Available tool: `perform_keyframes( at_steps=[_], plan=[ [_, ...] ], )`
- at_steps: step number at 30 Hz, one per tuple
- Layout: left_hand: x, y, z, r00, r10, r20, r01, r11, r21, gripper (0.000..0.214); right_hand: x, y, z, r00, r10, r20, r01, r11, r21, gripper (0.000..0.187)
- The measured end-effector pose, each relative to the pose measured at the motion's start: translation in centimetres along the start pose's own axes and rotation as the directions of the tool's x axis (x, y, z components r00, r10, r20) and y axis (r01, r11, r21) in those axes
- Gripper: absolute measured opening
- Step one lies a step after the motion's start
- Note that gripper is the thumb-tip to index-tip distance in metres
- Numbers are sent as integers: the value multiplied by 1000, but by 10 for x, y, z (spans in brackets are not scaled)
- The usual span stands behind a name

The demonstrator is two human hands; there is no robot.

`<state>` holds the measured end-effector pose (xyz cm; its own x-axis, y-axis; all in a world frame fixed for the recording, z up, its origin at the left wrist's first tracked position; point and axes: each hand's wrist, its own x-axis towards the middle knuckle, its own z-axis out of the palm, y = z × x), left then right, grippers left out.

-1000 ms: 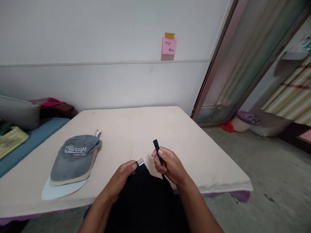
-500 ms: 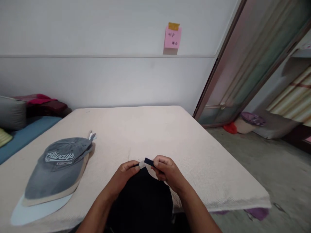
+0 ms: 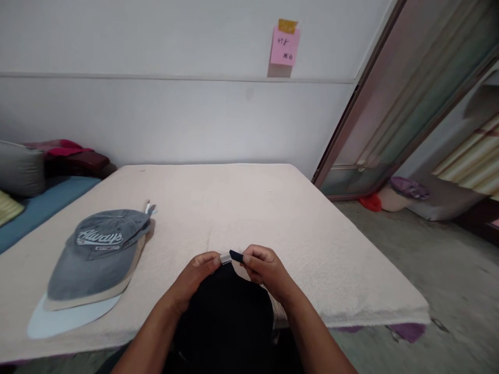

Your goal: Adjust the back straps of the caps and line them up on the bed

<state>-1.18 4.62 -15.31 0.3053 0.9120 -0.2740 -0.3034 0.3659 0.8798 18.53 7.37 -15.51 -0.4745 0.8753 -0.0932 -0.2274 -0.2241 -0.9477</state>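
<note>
Head view. Pinches a silver buckle (image 3: 225,258) between thumb and forefinger of the left hand (image 3: 197,272), with the other fingers curled in. Grips a dark strap (image 3: 236,255) in the right hand (image 3: 263,270), closed to a pinch at the fingertips, with the strap end touching the right side of the buckle. Cannot tell whether that end sits inside the buckle or only against it. Holds both just above the near edge of the table (image 3: 273,208), about midway along it. Has a black cap (image 3: 228,317) hanging below buckle and strap, between the forearms, draped over the near edge and partly off the table. Shows a stack of caps (image 3: 97,254) near the left edge, well apart from the hands: grey on top with white lettering, tan beneath, pale blue brim lowest, brims toward the near left corner. Shows a pink note (image 3: 285,47) on the wall beyond the far edge, a door (image 3: 390,104) off the far right corner, and cushions (image 3: 19,169) past the left edge
</note>
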Motion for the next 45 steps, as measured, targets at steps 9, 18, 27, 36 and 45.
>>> perform_keyframes(
  at_steps=[9,18,27,36,45],
  plan=[
    [1,2,-2,999,9,50,-11,999,40,23,-1,-5,-1,995,47,92,-49,998,28,18],
    [-2,2,4,999,-14,41,11,998,58,24,-7,-5,-7,987,87,135,-94,994,52,18],
    [-2,0,7,999,-47,20,45,995,85,26,-9,-8,-6,978,109,177,-105,994,-32,24],
    [-4,3,6,999,-46,-16,47,994,98,21,-8,-6,-8,973,137,183,-130,990,-49,20],
    [-3,-8,-4,992,-110,-62,110,994,2,24,-8,-4,-5,979,138,150,-133,990,-47,25]
  ],
)
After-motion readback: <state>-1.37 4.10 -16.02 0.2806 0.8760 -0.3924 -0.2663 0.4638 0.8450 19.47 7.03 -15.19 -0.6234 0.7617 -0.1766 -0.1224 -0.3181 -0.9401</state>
